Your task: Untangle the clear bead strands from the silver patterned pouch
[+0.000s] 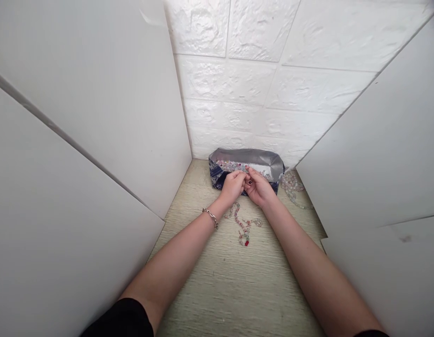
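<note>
My left hand (234, 184) and my right hand (259, 187) meet with fingertips pinched together at the front rim of a dark blue pouch (217, 172) with a silvery lining. Loose beads (228, 164), clear, pink and red, lie inside it. Below my hands a string of beads (240, 222), pale and pink with red ones at its near end, curls on the wood-grain surface. Its upper part runs up under my left hand, whose closed fingers seem to be on it. What my right fingertips pinch is too small and hidden to name.
Another heap of pale bead strings (292, 187) lies right of the pouch, against the right panel. White panels stand close on the left (97, 117) and right (371, 164). A white brick-patterned wall (238, 84) rises behind the pouch.
</note>
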Tool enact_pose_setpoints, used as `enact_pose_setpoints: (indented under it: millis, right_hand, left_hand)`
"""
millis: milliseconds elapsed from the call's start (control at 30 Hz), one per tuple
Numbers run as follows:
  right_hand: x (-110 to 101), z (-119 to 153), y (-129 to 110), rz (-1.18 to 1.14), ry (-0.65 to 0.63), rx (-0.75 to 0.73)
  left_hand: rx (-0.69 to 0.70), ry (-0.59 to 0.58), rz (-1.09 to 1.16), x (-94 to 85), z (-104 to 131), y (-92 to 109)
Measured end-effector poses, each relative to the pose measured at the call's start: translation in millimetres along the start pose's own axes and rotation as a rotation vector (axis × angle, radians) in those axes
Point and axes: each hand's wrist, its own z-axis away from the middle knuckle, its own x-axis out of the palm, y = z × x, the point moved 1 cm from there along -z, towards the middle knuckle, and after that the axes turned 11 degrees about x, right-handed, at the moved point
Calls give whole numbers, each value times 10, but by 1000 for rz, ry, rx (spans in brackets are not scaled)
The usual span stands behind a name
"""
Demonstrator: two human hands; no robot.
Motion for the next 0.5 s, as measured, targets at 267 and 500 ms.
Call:
enact_pose_setpoints:
  millis: [267,500]
  right_hand:
    - [12,7,-20,-30,71,44]
    - [20,-3,-14,-35,86,16]
  left_hand:
    - [-27,-4,26,-8,-11,-3]
    - [-21,-24,26,-25,-15,-15]
